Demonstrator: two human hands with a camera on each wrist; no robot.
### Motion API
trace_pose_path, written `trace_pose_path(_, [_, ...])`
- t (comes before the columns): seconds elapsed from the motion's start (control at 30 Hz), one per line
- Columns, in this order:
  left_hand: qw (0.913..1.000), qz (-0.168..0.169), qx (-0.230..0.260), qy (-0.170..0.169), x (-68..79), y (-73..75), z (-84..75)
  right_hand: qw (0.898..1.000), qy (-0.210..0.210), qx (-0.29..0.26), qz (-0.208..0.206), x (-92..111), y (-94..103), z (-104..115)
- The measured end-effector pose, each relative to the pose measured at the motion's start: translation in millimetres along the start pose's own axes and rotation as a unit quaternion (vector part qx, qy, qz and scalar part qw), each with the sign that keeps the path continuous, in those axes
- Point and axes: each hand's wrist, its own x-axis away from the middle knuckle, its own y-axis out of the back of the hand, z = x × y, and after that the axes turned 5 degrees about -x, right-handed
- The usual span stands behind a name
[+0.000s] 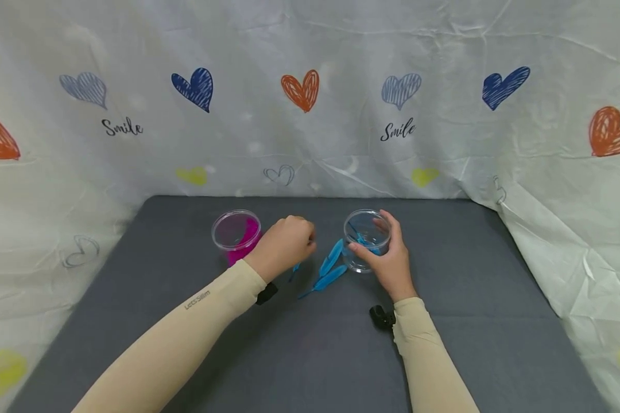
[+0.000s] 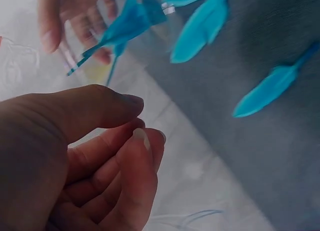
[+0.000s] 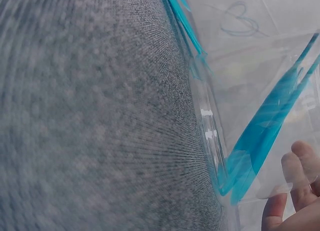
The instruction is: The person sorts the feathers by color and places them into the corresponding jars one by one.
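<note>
My right hand grips a clear plastic cup, thumb on the near side and fingers round the far side. Blue feathers lean inside that cup, quills upward. Left of it, my left hand is over the table with loosely curled fingers. In the left wrist view, its thumb comes close to the fingertips, and nothing shows between them. Two blue feathers lie on the cloth beside the cup. Another blue feather lies below my left hand, partly hidden by it in the head view.
A second clear cup with bright pink contents stands left of my left hand, its right side partly covered by the wrist. Dark grey cloth covers the table. A white curtain printed with hearts hangs behind and at both sides.
</note>
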Motion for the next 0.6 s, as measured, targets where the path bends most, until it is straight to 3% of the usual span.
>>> trace_pose_path(0.3, [0.9982, 0.038, 0.032, 0.033, 20.5, -26.5, 15.1, 1.000, 0.001, 0.000, 0.000, -0.1, -0.5, 0.3])
trace_pose_path(0.6, [0.9950, 0.066, 0.057, 0.048, 25.4, -47.7, 8.3, 1.000, -0.001, 0.004, -0.001, 0.8, -1.1, 0.3])
